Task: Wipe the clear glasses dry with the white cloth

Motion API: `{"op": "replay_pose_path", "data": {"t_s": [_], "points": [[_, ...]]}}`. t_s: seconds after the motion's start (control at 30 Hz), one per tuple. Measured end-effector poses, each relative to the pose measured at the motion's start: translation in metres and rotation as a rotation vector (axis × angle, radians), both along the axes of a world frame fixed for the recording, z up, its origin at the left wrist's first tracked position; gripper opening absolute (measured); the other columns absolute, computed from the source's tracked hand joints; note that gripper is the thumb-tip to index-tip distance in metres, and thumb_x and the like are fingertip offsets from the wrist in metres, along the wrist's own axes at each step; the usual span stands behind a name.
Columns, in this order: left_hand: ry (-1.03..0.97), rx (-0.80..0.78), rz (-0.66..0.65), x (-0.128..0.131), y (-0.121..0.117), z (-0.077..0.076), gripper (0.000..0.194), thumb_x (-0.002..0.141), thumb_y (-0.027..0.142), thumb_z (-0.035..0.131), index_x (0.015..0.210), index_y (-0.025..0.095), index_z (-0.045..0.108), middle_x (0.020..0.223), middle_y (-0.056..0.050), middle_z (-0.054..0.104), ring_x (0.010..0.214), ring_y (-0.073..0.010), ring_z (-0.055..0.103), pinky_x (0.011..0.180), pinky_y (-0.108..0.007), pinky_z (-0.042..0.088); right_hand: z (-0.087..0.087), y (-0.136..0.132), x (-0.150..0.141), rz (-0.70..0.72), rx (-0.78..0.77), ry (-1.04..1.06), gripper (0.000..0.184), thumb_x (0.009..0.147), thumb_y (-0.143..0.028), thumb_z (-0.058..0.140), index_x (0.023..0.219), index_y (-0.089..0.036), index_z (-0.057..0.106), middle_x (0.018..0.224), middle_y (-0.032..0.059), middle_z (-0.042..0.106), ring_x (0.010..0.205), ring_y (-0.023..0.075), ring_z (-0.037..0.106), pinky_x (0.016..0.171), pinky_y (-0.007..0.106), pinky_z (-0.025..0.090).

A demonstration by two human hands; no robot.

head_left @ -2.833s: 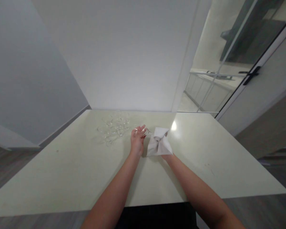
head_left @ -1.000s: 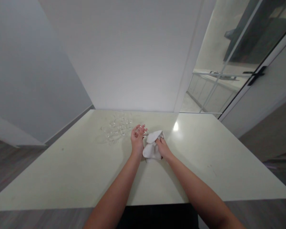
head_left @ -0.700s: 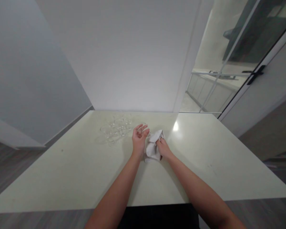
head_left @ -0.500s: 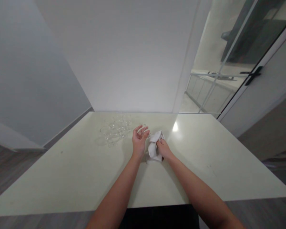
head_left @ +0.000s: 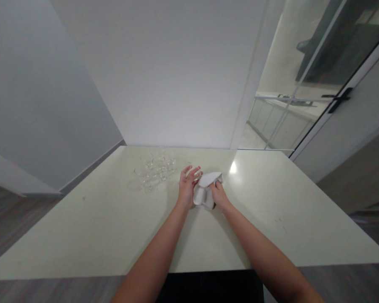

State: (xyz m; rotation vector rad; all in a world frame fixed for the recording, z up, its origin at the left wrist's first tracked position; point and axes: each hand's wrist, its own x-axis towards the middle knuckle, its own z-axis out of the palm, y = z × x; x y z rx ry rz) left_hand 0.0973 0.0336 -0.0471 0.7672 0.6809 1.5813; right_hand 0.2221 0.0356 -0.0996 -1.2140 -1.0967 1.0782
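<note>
White wall (head_left: 164, 75) stood beyond both grips; a glazed door (head_left: 290, 101) lay well off to their far right. Pale table (head_left: 97, 235) spread below the grips and out to either side, bare between them and its near edge. Glassware cluster (head_left: 156, 170), clear and hard to count, stood on it to the left of the left grip and a little farther out, apart from both hands. Right hand (head_left: 220, 197): fingers closed on a white cloth (head_left: 202, 195), gathered and bunched, which filled the gap between the two grips. Left hand (head_left: 186, 189): palm turned up, fingers curled around a clear glass piece (head_left: 195, 173), its rim showing among the fingertips, the cloth close against its right side. How much of the piece ran inside the folds could not be told. Progress, as judged: work with cloth and piece under way, unfinished, since both grips were full and the piece not yet set down. The cluster was untouched at this moment; which of those had been handled, if any, was unclear.
</note>
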Motion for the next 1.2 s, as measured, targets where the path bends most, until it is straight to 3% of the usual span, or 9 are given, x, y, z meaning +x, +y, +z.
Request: {"op": "replay_pose_path", "data": {"t_s": [0.37,1.2], "points": [[0.081,0.065,-0.025,0.001,0.0,-0.006,0.054,0.075,0.047,0.072,0.115,0.022,0.047,0.121,-0.015,0.065,0.1,-0.0203,0.067,0.088,-0.033,0.049,0.0,0.006,0.007,-0.004,0.033,-0.119,0.034,0.08,-0.048,0.055,0.084,-0.016,0.068,0.083,0.0071,0.069,0.08,0.0231,0.06,0.076,0.036,0.048],[0.094,0.022,-0.016,-0.002,0.001,-0.003,0.054,0.075,0.05,0.071,0.114,0.02,0.047,0.118,-0.016,0.066,0.098,-0.0209,0.068,0.086,-0.034,0.05,0.01,-0.001,0.001,-0.006,-0.051,0.079,0.041,0.073,-0.05,0.065,0.094,-0.016,0.068,0.095,0.008,0.071,0.09,0.0235,0.063,0.079,0.035,0.05]]}}
